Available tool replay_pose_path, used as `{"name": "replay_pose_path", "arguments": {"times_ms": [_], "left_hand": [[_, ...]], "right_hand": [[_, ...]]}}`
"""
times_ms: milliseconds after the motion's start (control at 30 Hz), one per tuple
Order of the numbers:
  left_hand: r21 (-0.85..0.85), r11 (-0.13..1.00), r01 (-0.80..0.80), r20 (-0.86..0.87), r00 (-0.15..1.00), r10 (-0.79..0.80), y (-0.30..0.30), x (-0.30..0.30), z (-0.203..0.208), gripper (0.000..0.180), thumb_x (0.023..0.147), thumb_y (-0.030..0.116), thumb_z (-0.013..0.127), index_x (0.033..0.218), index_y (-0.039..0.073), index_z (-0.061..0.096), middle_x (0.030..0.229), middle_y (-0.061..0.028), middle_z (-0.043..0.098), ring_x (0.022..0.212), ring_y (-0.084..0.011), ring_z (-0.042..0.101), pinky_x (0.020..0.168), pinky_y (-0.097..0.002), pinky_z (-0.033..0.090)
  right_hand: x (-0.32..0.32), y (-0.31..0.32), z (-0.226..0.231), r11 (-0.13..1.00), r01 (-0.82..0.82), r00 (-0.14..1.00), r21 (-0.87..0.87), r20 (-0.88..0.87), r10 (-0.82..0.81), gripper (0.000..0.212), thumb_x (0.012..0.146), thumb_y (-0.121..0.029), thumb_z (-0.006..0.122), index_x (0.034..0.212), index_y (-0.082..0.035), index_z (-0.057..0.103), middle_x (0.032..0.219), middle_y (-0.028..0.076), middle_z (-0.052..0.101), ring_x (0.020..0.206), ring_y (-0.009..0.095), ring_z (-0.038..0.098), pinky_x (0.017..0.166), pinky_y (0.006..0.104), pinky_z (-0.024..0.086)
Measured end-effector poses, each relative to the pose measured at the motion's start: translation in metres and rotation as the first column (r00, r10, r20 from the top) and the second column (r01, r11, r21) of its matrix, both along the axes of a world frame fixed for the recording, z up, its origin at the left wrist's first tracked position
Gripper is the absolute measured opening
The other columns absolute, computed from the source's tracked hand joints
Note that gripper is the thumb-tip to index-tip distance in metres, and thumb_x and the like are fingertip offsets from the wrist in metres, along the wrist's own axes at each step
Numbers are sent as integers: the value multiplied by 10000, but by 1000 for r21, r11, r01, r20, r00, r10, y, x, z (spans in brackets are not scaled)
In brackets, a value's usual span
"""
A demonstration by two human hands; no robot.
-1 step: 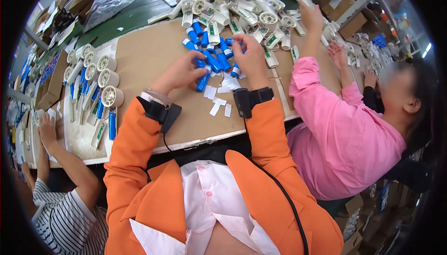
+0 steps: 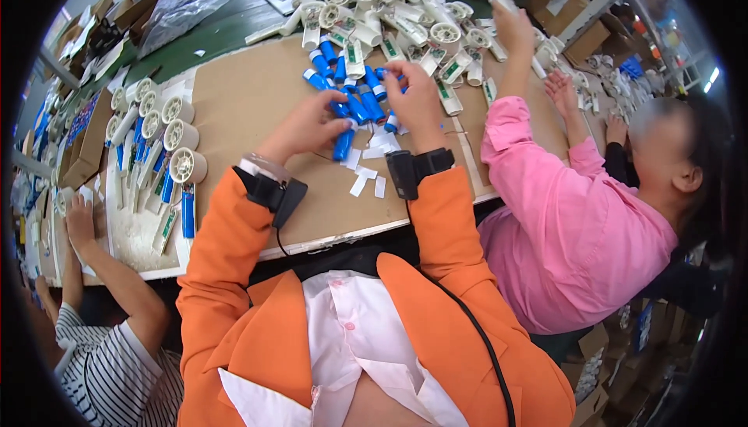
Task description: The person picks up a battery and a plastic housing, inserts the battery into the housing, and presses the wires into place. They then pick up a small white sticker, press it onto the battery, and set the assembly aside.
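My left hand [image 2: 310, 126] pinches a blue cylinder [image 2: 342, 147] between the near and far edges of the brown board [image 2: 248, 107]; I can't tell whether my right hand's [image 2: 415, 104] curled fingers grasp anything. I'd expect it stiff, fairly light, slick-sleeved, best held mid-barrel.

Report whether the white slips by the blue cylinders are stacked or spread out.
Mostly spread out: the nearest slips lie apart, with brown board showing between them; those closer to the blue cylinders overlap.
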State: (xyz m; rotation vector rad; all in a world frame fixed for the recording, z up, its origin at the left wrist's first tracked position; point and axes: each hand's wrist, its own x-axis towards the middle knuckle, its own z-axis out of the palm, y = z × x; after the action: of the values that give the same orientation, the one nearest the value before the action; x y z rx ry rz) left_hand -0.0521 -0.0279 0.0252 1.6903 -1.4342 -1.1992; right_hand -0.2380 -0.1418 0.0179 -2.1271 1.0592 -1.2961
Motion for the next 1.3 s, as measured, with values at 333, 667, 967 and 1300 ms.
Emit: {"name": "replay_pose_path", "arguments": {"times_ms": [333, 667, 967, 1300], "left_hand": [[-339, 935, 104, 128, 990, -64, 17, 6, -17, 546, 944, 159, 580, 1451, 102, 386, 1193, -183, 629, 1022, -266, 646, 882, -341, 504], [-340, 933, 120, 59, 993, -106, 24, 21, -46, 482, 983, 149, 523, 1441, 77, 396, 1249, -130, 607, 1049, -193, 606, 865, -328, 509], [-59, 902, -428, -683, 676, 277, 17, 43, -22, 739, 962, 625, 375, 1442, 66, 327, 1194, -154, 593, 1017, -208, 625, 856, -308, 515], [-21, 847, -531, -952, 268, 145, 20, 106, -46, 771, 933, 596, 485, 1465, 96, 235, 1290, -167, 534, 1111, -286, 594, 960, -392, 490]], "right_hand": [[58, -17, 19, 997, -9, 795, -72, -605, -37, 510, 786, -444, 698, 1179, -137, 594, 938, 159, 675, 938, 340, 648, 769, 455, 530], [65, -56, -7, 999, -20, 922, -41, -386, 3, 246, 901, -223, 477, 985, -49, 630, 917, 221, 646, 913, 405, 599, 770, 498, 494], [88, -8, 36, 942, -213, 976, -261, -94, 195, 262, 902, -165, 462, 1038, 13, 597, 875, 226, 605, 810, 427, 569, 743, 508, 460], [77, 98, 11, 883, -465, 857, -63, -284, 431, 309, 867, -170, 537, 1145, -45, 589, 873, 189, 567, 726, 357, 590, 629, 461, 485]]}}
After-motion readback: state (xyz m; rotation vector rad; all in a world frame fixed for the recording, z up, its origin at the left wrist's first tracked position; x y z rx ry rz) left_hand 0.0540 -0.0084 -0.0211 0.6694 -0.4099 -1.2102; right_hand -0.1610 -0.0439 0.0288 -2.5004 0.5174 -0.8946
